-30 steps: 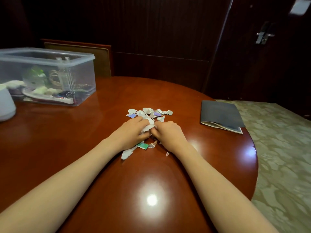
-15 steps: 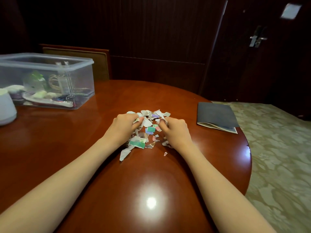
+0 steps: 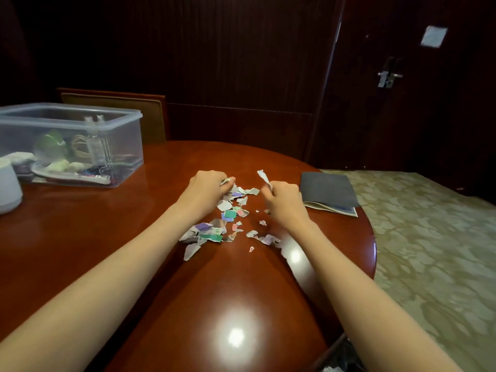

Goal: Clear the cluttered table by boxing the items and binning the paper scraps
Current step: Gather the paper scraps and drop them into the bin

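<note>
Mid-table at twelve o'clock, scraps (image 3: 229, 214): featherweight, limp, scatter-prone; I'd scoop from nine and three. My left hand (image 3: 205, 187) clutches some, right hand (image 3: 283, 202) pinches one; hands apart.

Table (image 3: 112, 237): wood, reddish, high gloss, mirror-like glare spots. Scraps (image 3: 228, 214): torn paper, matt, ragged edges (some colour-printed). Box (image 3: 80, 122): clear plastic, smooth, slightly frosted. Folder (image 3: 326, 190): dark cover, matt. Wall panelling (image 3: 228, 63): dark wood, low sheen. Door handle (image 3: 387, 76): metal, shiny. Floor covering (image 3: 429, 237): patterned, matt.
</note>
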`<action>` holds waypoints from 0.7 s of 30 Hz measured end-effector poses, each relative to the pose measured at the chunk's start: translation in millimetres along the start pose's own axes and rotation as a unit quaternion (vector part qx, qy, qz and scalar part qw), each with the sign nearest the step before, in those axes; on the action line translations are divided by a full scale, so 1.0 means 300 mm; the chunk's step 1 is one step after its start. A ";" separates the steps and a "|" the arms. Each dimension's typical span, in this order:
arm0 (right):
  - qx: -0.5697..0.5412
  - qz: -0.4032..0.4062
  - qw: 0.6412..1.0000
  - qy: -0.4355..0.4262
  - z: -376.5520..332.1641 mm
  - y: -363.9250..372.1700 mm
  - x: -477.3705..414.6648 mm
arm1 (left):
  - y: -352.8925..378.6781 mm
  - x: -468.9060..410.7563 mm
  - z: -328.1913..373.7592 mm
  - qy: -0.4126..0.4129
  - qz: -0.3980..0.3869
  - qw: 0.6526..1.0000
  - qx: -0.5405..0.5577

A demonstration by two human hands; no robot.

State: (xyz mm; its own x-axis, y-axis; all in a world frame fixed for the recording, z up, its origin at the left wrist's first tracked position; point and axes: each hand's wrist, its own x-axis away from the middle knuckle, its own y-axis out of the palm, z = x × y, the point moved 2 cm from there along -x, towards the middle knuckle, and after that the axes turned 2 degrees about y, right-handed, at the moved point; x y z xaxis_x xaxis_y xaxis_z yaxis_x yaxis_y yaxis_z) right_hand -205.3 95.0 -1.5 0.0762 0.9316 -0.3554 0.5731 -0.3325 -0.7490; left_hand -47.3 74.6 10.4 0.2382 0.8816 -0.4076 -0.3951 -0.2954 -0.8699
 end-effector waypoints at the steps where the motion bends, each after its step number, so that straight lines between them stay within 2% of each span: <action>1: -0.001 0.006 1.000 -0.001 0.007 -0.016 -0.001 | 0.001 -0.006 0.023 0.006 -0.003 1.000 0.003; 10: 0.004 0.047 0.997 0.059 0.139 -0.163 0.035 | 0.096 -0.038 0.276 0.038 -0.068 0.997 -0.007; 21: 0.050 0.105 0.985 0.124 0.379 -0.402 0.130 | 0.215 -0.025 0.633 0.117 -0.110 0.984 0.080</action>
State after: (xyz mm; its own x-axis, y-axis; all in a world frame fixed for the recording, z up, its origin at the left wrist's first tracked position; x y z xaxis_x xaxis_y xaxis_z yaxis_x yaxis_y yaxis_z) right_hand -364.1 154.7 11.4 0.3889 0.8436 -0.3702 0.4413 -0.5233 -0.7290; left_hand -243.2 118.8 10.2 0.5237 0.8030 -0.2844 -0.4424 -0.0290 -0.8964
